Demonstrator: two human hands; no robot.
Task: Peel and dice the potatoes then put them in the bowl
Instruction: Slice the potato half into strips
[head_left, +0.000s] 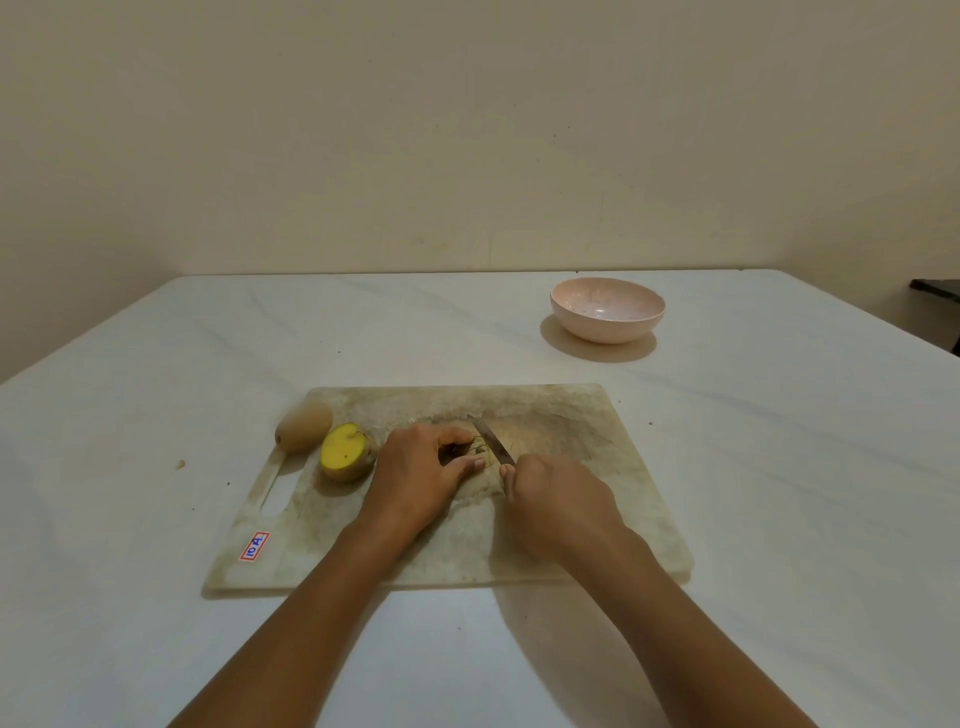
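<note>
On my feed the white table fills the lower half, with a worn cutting board lying flat at its middle. Taking the board as my clock face, a red and blue sticker sits near its 8 o'clock corner, and a slot handle is cut into the 9 o'clock edge.

At the 10 o'clock corner I see a whole potato, pale tan and unpeeled, lying partly over the board's edge. Just beside it, toward 4 o'clock from it, a halved potato rests on the board with its yellow cut face tilted up toward me and the skin showing at its rim.

Next comes the left hand, near the board's centre and close beside the half. Its fingers and thumb are curled down over a potato piece, pinning it to the board; the hand hides most of that piece.

A knife lies against the piece, its blade pointing to 11 o'clock. The right hand is wrapped round the handle, which its fingers cover entirely.

Well apart from the board, at about 1 o'clock, a pink speckled bowl stands upright on the table, and I see no potato in it.
</note>
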